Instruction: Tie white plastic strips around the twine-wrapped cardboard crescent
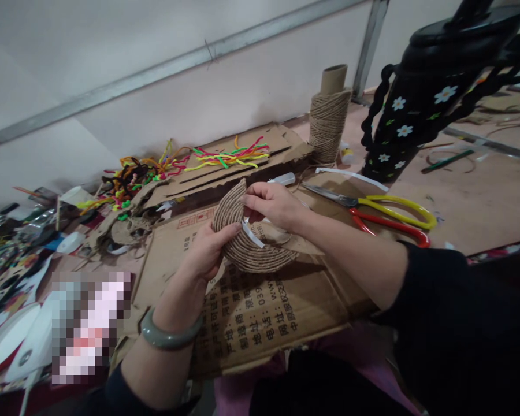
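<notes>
A crescent-shaped piece covered in rows of brown twine (260,259) is held above a printed cardboard sheet (242,315). My left hand (208,248) grips its left side, thumb on top and fingers underneath. On its inner edge lies a short white strip (253,234). My right hand (271,202) is at the upper inner edge, thumb and fingers pinched together near the tip; what lies between those fingertips is hidden. Right of the hands, scissors (355,201) with one yellow and one red handle lie with their blades pointing left.
A twine spool (327,124) stands at the back, near a black flowered tumbler (403,115). Colourful fuzzy stems (229,157) lie on cardboard behind the hands. Clutter and a white glue gun-like tool (47,329) fill the left side. A white strip (351,176) lies behind the scissors.
</notes>
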A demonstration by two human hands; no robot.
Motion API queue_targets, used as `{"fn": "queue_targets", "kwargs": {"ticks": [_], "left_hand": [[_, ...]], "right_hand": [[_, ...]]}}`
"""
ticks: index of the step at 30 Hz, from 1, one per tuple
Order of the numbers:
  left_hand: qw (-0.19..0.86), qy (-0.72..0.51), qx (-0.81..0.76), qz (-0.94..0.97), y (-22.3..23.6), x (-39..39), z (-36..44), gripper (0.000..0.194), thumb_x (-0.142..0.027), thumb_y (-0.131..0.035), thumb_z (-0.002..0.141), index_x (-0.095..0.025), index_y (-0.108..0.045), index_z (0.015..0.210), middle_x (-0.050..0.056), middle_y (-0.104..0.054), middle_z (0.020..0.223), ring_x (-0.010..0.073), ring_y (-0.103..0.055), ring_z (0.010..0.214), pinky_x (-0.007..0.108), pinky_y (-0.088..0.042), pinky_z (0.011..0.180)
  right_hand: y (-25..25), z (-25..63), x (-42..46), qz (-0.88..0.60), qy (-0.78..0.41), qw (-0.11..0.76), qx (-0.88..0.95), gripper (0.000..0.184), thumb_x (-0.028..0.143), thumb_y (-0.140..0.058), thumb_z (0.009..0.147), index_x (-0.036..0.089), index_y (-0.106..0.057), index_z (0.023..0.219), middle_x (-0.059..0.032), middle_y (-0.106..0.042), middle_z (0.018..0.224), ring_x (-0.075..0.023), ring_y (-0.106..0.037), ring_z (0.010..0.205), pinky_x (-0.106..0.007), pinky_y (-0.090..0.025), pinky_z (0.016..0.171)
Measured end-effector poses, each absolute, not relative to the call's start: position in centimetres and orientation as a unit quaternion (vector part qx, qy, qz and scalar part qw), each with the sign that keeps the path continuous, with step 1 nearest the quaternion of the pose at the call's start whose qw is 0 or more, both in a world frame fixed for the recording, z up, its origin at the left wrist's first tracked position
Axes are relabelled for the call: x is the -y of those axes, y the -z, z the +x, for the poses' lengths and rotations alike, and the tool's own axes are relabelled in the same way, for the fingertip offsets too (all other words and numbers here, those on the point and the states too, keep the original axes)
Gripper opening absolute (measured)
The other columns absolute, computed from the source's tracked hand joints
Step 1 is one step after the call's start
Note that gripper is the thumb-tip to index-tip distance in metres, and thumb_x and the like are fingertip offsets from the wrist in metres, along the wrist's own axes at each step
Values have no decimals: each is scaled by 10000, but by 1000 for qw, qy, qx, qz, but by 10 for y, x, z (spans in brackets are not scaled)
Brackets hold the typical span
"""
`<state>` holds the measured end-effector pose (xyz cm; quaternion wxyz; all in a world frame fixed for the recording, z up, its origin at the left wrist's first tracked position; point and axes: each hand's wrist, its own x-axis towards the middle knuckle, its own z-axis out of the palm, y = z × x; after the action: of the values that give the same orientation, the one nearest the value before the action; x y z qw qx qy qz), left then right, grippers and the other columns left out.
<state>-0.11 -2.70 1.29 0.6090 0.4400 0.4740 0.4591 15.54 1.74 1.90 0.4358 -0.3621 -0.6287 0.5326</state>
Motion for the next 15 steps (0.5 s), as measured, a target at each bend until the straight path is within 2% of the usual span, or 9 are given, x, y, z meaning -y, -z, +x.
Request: {"fn": "queue_targets", "kwargs": {"ticks": [5,8,11,13,15], "left_hand": [[566,-514,-494,414,-16,25,-1,271,-215,-768,629,-118,-667,861,65,-717,769,189,-670,689,273,-531,620],[533,-557,-489,407,-13,20,-4,267,-238,-764,640,-106,-672,853,73,-720,785,185,-669,683,273,-534,621],[503,-607,-473,393,-8,14,-9,282,-251,-756,659,-118,-676,895,72,-724,866,178,-672,727,284,-540,690],[482,-645,-454,382,-6,11,-12,292,-256,-747,678,-141,-677,937,68,-723,932,184,-675,799,298,-538,757],[467,-679,-423,376,-6,9,-14,305,-268,-736,700,-172,-677,983,62,-718,1006,196,-666,917,315,-522,848]], "right_hand": [[-18,158,-19,-372,-540,388,648,183,261,-517,878,159,-523,726,23,-567,637,-72,-532,538,-198,-413,513],[-13,160,-22,-362,-472,339,729,248,339,-530,856,155,-543,691,28,-531,621,-75,-464,548,-209,-355,508],[-14,162,-23,-370,-434,320,756,245,328,-535,848,147,-558,684,31,-500,631,-71,-414,557,-212,-317,503],[-17,161,-22,-389,-471,342,714,156,299,-565,834,146,-567,801,28,-528,675,-74,-457,573,-206,-353,511],[-20,160,-20,-401,-529,383,642,236,299,-607,814,165,-525,990,33,-555,709,-84,-519,580,-206,-406,517]]}}
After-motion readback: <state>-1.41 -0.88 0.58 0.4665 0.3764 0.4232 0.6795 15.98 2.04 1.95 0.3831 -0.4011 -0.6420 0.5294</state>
